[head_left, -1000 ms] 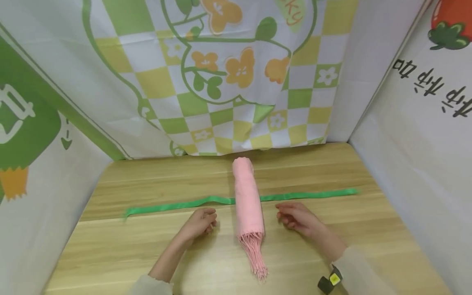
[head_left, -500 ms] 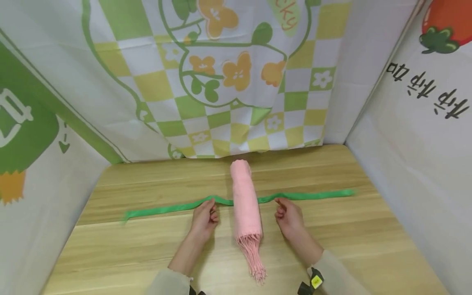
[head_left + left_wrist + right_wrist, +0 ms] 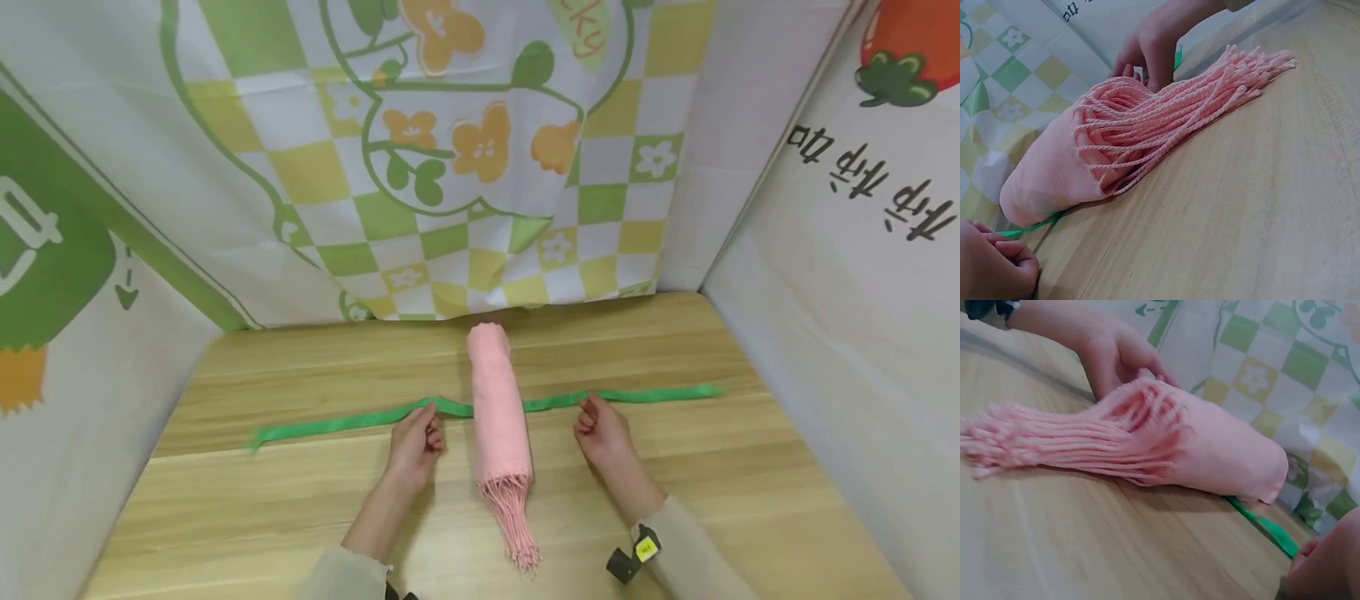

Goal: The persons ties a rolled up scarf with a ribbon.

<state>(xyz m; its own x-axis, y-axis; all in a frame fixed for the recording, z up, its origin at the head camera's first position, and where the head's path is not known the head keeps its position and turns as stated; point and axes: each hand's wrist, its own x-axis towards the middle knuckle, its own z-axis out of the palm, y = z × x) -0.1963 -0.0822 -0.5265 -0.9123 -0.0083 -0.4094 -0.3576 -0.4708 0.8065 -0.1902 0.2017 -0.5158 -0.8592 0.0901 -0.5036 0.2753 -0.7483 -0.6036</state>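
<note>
A rolled pink scarf (image 3: 501, 408) lies lengthwise on the table, its fringe (image 3: 513, 521) toward me. Under its middle runs a green ribbon (image 3: 330, 424), stretching out to both sides. My left hand (image 3: 412, 446) pinches the ribbon just left of the scarf. To the right, my right hand (image 3: 602, 433) pinches the ribbon's other side, a little farther from the roll. In the left wrist view the ribbon (image 3: 1025, 230) leads from under the scarf to the left fingers. The right wrist view shows the ribbon (image 3: 1269, 530) running into the right hand (image 3: 1329, 565).
A wooden table (image 3: 247, 500) bears everything. Behind it hangs a checked cloth (image 3: 480, 167) with green, yellow and orange prints. White printed panels close in the left and right sides (image 3: 832, 283).
Both hands have come forward from above the table to the ribbon and pinched it. Over the last half second the right hand has slid outward, to the right. The scarf lies unmoved.
</note>
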